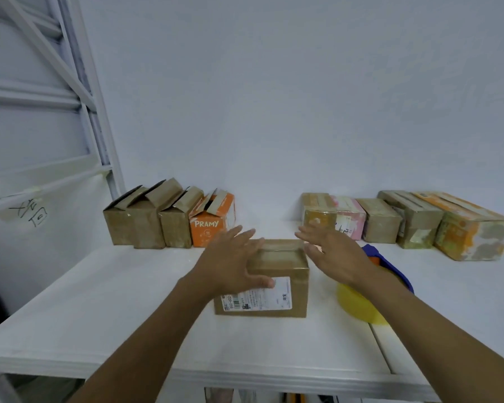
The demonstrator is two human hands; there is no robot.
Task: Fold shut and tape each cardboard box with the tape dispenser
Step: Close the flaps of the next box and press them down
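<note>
One box (284,264) separates left hand (231,258) from right hand (336,257).

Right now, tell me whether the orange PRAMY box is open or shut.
Open. The orange PRAMY box stands with its top flaps raised and a dark gap showing between them.

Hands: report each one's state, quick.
Left hand: open, fingers straight, touching the labelled box.
Right hand: open, fingers straight, holding nothing.
</note>
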